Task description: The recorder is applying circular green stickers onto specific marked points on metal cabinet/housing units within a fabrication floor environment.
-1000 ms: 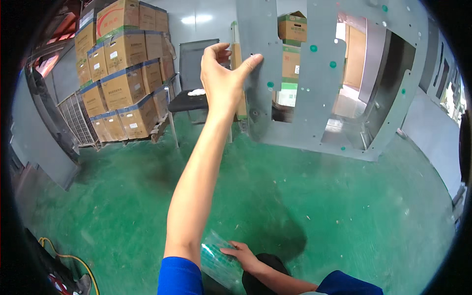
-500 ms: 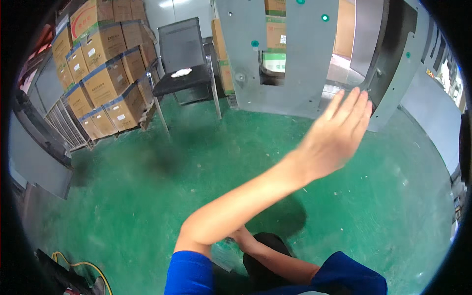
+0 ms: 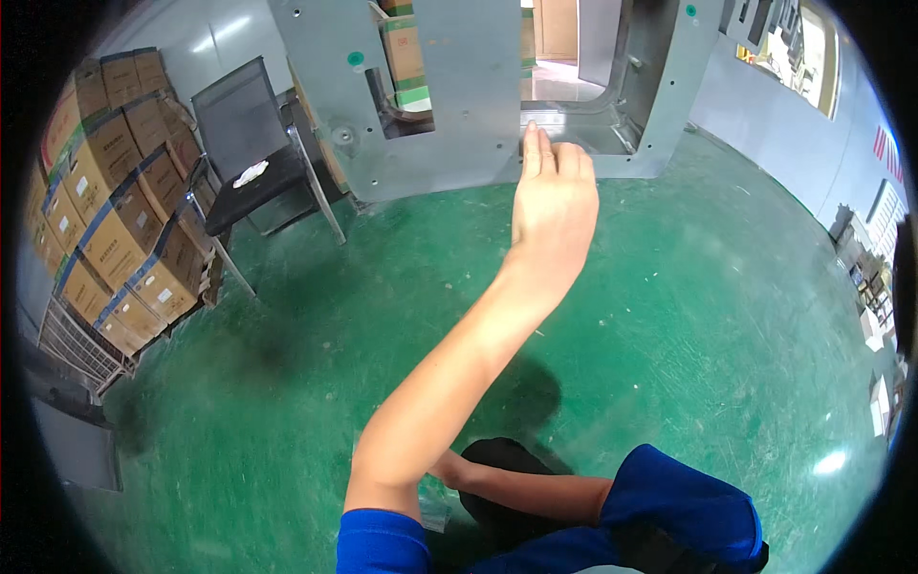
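Note:
My left hand (image 3: 555, 206) is raised at the end of a bent arm, in front of the lower frame of a large grey metal panel (image 3: 473, 124). Two of its fingers point up and the others bend; no object shows in it. Whether the fingertips touch the panel cannot be told. My right hand (image 3: 448, 469) lies low near my dark-clad leg, mostly hidden behind my left arm, so its fingers do not show. Close below it, a piece of clear plastic (image 3: 436, 518) is partly visible.
A black chair (image 3: 263, 187) with metal legs stands left of the panel, a crumpled white cloth or paper (image 3: 251, 173) on its seat. Farther left, cardboard boxes (image 3: 124, 206) are stacked beside a wire rack (image 3: 81, 344). The floor (image 3: 287, 411) is green.
The view has swung right, so the panel, chair and boxes sit farther left. My left hand has gone from flat, stretched fingers to partly bent ones. My right arm stays low.

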{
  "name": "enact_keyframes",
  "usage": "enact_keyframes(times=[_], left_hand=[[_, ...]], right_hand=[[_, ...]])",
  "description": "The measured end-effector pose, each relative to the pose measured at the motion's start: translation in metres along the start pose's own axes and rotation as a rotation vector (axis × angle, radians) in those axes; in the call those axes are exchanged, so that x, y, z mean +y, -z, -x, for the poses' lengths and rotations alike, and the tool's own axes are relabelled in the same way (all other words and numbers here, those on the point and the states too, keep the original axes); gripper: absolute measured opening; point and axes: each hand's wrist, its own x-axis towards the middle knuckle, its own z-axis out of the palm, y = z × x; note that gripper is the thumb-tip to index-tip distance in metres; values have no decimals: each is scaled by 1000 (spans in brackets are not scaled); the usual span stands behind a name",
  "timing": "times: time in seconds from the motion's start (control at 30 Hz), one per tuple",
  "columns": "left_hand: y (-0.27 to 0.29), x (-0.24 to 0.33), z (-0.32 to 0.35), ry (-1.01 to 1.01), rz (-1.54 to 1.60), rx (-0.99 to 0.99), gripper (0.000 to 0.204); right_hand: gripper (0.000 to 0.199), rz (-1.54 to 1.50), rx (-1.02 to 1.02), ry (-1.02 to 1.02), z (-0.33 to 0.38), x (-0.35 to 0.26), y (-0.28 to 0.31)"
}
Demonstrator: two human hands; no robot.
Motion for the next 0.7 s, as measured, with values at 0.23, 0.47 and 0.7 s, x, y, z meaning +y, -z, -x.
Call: enact_keyframes(times=[0.23, 0.47, 0.7], left_hand=[[16, -21, 20, 6, 205, 108, 37], [53, -84, 51, 90, 264, 108, 35], [78, -131, 67, 241, 490, 249, 26]], right_hand=[[31, 96, -16, -104, -6, 18, 12], [32, 67, 23, -244, 4, -13, 0], [26, -50, 20, -289, 6, -7, -8]])
